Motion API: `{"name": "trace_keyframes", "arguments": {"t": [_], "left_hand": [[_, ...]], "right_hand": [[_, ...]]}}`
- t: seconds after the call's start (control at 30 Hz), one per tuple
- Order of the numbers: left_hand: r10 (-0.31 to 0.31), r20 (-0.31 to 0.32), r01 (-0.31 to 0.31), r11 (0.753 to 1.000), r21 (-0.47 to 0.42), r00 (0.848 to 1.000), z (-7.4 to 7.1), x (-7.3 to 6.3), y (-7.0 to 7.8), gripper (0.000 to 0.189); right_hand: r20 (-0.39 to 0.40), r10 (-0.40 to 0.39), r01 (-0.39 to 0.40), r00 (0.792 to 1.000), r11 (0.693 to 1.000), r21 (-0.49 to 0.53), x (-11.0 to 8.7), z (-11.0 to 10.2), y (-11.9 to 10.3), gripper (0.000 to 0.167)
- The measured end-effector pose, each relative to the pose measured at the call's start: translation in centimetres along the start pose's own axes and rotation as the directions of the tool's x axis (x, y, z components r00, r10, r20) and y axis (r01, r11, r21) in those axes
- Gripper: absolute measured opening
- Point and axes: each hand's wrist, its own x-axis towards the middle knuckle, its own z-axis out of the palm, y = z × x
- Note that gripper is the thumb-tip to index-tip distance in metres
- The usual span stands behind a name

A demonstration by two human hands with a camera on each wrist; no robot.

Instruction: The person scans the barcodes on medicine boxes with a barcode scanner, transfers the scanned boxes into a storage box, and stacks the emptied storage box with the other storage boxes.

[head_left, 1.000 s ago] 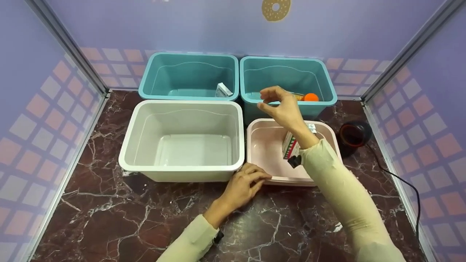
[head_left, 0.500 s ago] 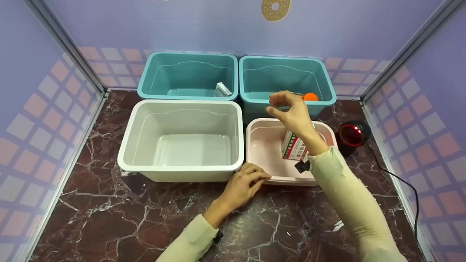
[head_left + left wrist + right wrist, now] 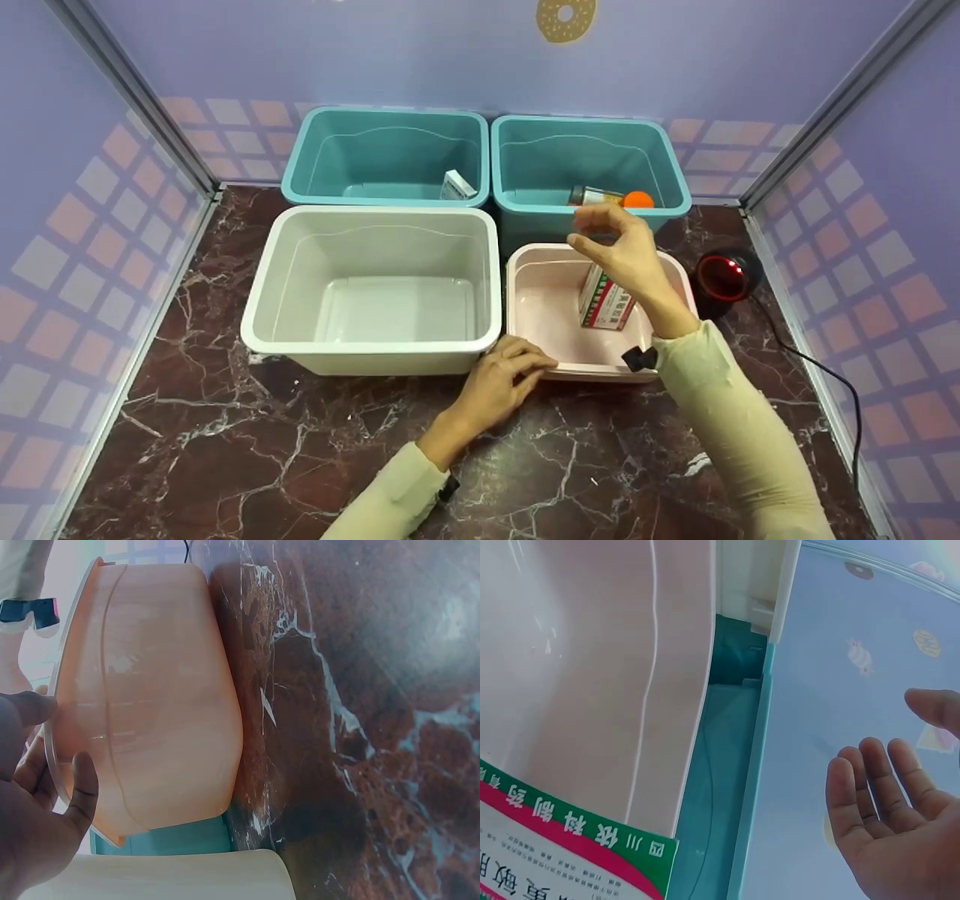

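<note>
Pink bin (image 3: 546, 311) seemingly pinched by left hand (image 3: 496, 384); right hand (image 3: 625, 247) held empty, loosely curved. Judged between grasps; for medicine carton (image 3: 606, 305), lowering required.

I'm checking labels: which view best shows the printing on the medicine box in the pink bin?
The right wrist view: the medicine box shows its printing largest, though upside down and cropped. The head view shows it smaller, partly behind the right hand; the left wrist view misses it.
</note>
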Motion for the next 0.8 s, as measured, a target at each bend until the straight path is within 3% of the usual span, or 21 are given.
{"name": "trace_keyframes", "arguments": {"t": [0.5, 0.8], "left_hand": [[0.006, -0.008, -0.006, 1.000, -0.003, 1.000, 0.2, 0.0, -0.2, 0.018], [-0.007, 0.006, 0.007, 1.000, -0.009, 1.000, 0.0, 0.0, 0.0, 0.018]], "right_hand": [[-0.010, 0.055, -0.055, 0.998, 0.998, -0.013, -2.5, -2.1, 0.8, 0.036], [-0.033, 0.085, -0.086, 0.996, 0.996, -0.018, -4.6, -3.5, -1.5, 0.034]]}}
